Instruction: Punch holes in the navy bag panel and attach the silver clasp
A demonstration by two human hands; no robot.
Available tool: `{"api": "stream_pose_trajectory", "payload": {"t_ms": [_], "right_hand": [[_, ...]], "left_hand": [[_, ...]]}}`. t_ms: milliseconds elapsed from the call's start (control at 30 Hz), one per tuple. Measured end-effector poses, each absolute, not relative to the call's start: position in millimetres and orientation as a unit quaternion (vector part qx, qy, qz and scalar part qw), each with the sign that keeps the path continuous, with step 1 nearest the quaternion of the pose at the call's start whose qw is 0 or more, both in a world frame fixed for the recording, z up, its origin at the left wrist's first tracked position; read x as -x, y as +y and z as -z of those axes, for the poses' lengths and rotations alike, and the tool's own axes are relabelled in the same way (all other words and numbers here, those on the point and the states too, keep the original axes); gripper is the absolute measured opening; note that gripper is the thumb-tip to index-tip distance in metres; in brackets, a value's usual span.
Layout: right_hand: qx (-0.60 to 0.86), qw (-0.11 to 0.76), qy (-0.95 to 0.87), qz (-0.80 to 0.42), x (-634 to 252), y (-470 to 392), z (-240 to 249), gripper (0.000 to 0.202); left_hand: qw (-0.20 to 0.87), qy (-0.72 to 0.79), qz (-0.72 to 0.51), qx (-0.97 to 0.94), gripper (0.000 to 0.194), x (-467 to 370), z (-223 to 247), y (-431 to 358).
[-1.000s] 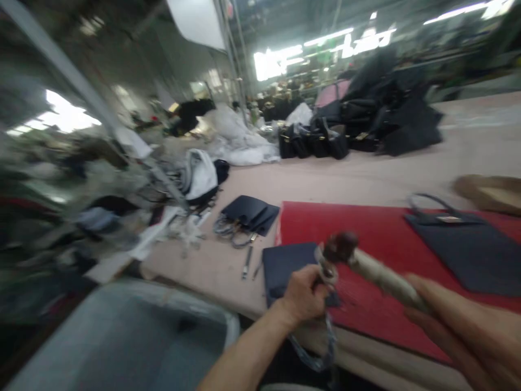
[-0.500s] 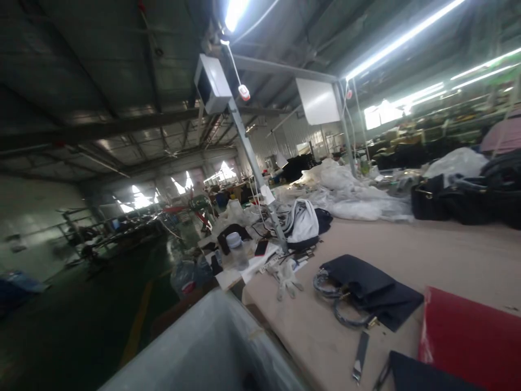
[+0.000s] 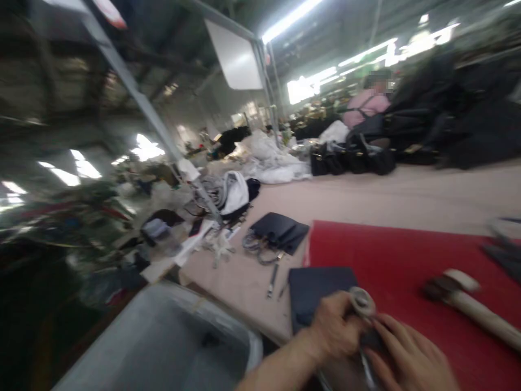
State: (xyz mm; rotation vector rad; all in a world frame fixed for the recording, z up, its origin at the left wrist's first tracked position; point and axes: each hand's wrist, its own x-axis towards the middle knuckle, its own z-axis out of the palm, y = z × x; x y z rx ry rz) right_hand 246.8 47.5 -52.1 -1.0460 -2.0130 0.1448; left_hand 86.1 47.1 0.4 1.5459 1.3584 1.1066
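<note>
My left hand (image 3: 337,325) is closed at the lower middle, its fingers curled against a dark piece with a round, pale, ring-like end (image 3: 362,302). My right hand (image 3: 413,355) meets it from the right, fingers bent onto the same piece. Motion blur and the fingers hide most of this piece, so its kind cannot be told. Just beyond my left hand lies a flat navy panel (image 3: 321,288), partly on a red mat (image 3: 391,250). A mallet (image 3: 456,285) with a pale wooden handle rests on the mat to the right of my hands.
A grey bin (image 3: 163,331) stands at the table's near left edge. Farther back are a navy bag piece with looped handles (image 3: 280,231), a work glove (image 3: 222,247), clear plastic sheeting (image 3: 272,163) and black bags (image 3: 358,155). A person in pink (image 3: 364,108) is in the background.
The view has swung right and down, bringing both my hands, the mallet and more of the red mat into sight. The bag piece and glove appear farther left in the picture.
</note>
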Motion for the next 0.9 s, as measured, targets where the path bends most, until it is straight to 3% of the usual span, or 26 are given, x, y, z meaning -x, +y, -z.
{"api": "stream_pose_trajectory", "payload": {"t_ms": [67, 133, 200, 300, 400, 533, 633, 767, 900], "right_hand": [[0.449, 0.311, -0.835, -0.075, -265, 27, 32, 0.036], [0.477, 0.249, -0.835, -0.118, -263, 22, 15, 0.038], [0.498, 0.213, -0.828, -0.144, -256, 23, 6, 0.037], [0.511, 0.197, -0.824, -0.145, -250, 21, 0, 0.036], [0.507, 0.204, -0.826, -0.136, -252, 17, 0, 0.038], [0.500, 0.206, -0.831, -0.131, -253, 17, 2, 0.037], [0.502, 0.200, -0.831, -0.129, -252, 18, 2, 0.038], [0.503, 0.199, -0.832, -0.128, -253, 19, 3, 0.040], [0.492, 0.191, -0.838, -0.138, -254, 24, 0, 0.035]], "left_hand": [[0.448, 0.560, -0.484, -0.501, 0.018, -81, -11, 46], [0.521, 0.526, -0.575, -0.349, 0.035, -69, -15, 55], [0.529, 0.506, -0.633, -0.252, 0.051, -52, -18, 65], [0.457, 0.566, -0.637, -0.254, 0.056, -9, -25, 68], [0.352, 0.702, -0.546, -0.293, 0.043, 52, -30, 55], [0.123, 0.890, -0.168, -0.406, 0.036, 127, -27, 34], [0.071, 0.901, 0.003, -0.428, 0.043, 149, -20, 21], [-0.031, 0.877, 0.012, -0.479, 0.056, 137, -13, 10], [-0.152, 0.804, -0.100, -0.566, 0.042, 100, -8, 3]]}}
